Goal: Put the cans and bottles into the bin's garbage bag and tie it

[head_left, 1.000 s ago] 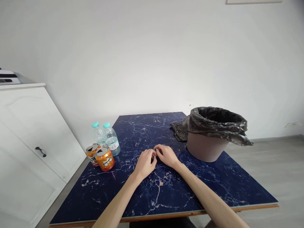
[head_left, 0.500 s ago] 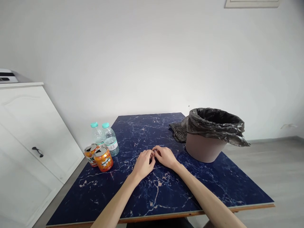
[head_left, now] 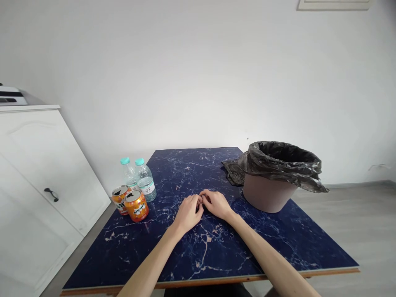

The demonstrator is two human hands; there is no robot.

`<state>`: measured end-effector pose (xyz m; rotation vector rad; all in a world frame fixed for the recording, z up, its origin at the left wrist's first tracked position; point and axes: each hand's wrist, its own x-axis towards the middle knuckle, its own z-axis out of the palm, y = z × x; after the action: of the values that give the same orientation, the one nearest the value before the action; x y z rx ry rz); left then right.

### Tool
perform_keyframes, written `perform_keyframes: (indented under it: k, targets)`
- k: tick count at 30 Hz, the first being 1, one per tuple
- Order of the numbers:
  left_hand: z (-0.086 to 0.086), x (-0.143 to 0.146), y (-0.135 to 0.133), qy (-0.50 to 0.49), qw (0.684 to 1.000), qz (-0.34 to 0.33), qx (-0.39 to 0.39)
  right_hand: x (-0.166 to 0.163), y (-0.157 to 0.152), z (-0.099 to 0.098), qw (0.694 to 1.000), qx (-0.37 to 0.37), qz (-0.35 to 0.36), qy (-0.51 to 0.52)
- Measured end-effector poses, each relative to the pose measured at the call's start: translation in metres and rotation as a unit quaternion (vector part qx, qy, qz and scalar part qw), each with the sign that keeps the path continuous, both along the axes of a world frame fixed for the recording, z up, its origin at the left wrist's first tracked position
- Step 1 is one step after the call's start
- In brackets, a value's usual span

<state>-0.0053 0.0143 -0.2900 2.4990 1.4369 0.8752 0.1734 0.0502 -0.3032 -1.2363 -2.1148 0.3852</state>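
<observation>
Both of my hands rest on the dark blue, marble-patterned table [head_left: 192, 165], with their fingertips meeting. The fingers of my left hand [head_left: 188, 212] are loosely bent, its thumb apart from them, and it holds nothing. My right hand [head_left: 216, 204] lies in a similar loose curve, also without anything in it. Left of my hands stand two orange soda cans [head_left: 136, 207] [head_left: 119, 200] with opened tops. Right behind them are two clear water bottles [head_left: 146, 187] [head_left: 130, 175] with turquoise caps. To the right of my right hand is a brownish bin [head_left: 267, 194] lined with a black plastic bag [head_left: 280, 163].
A white cabinet [head_left: 40, 165] with a black handle stands left of the table, a white device [head_left: 12, 97] on top. The wall [head_left: 198, 74] rises behind the table. Part of the bag spreads onto the tabletop left of the bin. Grey flooring [head_left: 355, 214] shows at right.
The view has shifted slightly, so the cans, bottles and bin appear a little farther right. My hands keep the same pose on the table.
</observation>
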Motion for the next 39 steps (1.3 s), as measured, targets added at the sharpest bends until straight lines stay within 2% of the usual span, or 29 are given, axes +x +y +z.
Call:
perform_keyframes:
  k: [31, 39]
  targets:
    - [-0.0036, -0.0017, -0.0001, 0.045, 0.999, 0.010, -0.007, -0.0009, -0.0004, -0.0025, 1.000, -0.003, 0.006, 0.004]
    - [-0.0031, -0.0023, -0.0004, 0.040, 0.999, 0.005, 0.000, -0.0001, 0.0010, -0.0034, 0.999, -0.014, 0.015, 0.039]
